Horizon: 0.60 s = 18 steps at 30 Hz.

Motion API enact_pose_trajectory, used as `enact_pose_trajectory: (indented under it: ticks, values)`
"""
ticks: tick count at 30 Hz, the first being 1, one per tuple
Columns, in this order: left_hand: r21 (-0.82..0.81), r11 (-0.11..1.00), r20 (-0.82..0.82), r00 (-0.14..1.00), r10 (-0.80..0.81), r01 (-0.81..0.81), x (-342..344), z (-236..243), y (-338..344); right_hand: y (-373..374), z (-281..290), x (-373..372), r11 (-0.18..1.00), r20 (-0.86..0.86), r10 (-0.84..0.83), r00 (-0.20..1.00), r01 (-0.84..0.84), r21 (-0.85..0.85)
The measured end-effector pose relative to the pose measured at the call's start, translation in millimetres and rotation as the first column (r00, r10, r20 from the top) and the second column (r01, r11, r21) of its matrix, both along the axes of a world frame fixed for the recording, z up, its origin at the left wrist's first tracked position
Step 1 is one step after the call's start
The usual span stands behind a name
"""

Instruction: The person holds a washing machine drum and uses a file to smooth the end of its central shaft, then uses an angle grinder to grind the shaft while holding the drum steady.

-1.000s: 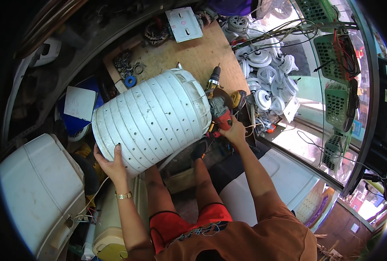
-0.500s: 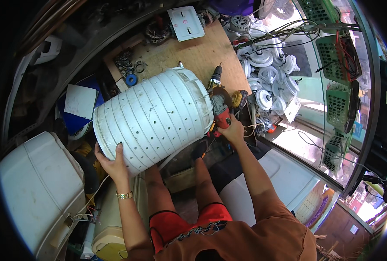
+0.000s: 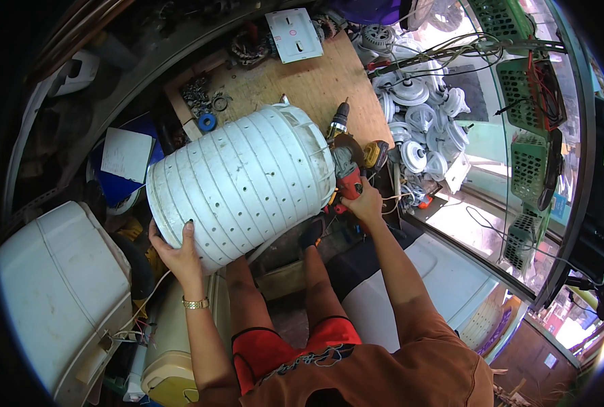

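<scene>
A large white perforated washing machine drum [image 3: 241,186] lies on its side across the near part of the wooden workbench. My left hand [image 3: 178,251] grips its left end, thumb on the outer wall and fingers around the rim. In my right hand [image 3: 363,203] is a red and grey angle grinder [image 3: 347,178], its dark disc beside the drum's right end. Whether the disc touches the drum, I cannot tell. Just beyond the grinder lies a yellow and black cordless drill [image 3: 339,121], its battery to the right.
Loose screws [image 3: 197,96] and a blue tape roll [image 3: 207,122] lie at the bench's left side. White gearbox-like parts [image 3: 420,122] crowd the right. Green baskets [image 3: 529,166] hang by the glass. A white appliance body [image 3: 61,271] stands left.
The whole view has shifted very slightly. Both hands, the drum and the grinder keep nearly the same places.
</scene>
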<state>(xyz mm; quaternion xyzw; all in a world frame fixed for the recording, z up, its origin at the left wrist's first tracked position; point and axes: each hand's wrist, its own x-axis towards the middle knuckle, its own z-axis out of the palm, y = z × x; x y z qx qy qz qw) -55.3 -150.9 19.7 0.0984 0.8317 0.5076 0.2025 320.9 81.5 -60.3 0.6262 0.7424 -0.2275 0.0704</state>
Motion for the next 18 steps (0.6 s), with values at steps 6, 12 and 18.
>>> enact_pose_trajectory:
  ticks: [6, 12, 18]
  values:
    - [-0.023, 1.0, -0.018, 1.0, -0.02, 0.02, 0.0, -1.2, -1.8, 1.2, 1.2, -1.2, 1.0, 0.006, -0.002, 1.0, 0.002, -0.011]
    - [0.017, 1.0, 0.032, 0.999, 0.0, 0.0, 2.8, 3.0, -0.8, 1.5, 1.8, -1.4, 1.0, -0.003, -0.007, 1.0, 0.007, -0.024]
    - [0.006, 1.0, 0.022, 1.0, -0.007, 0.007, 3.9, 4.9, -0.6, 2.1, 3.0, -0.3, 1.0, 0.01, 0.0, 1.0, 0.0, -0.021]
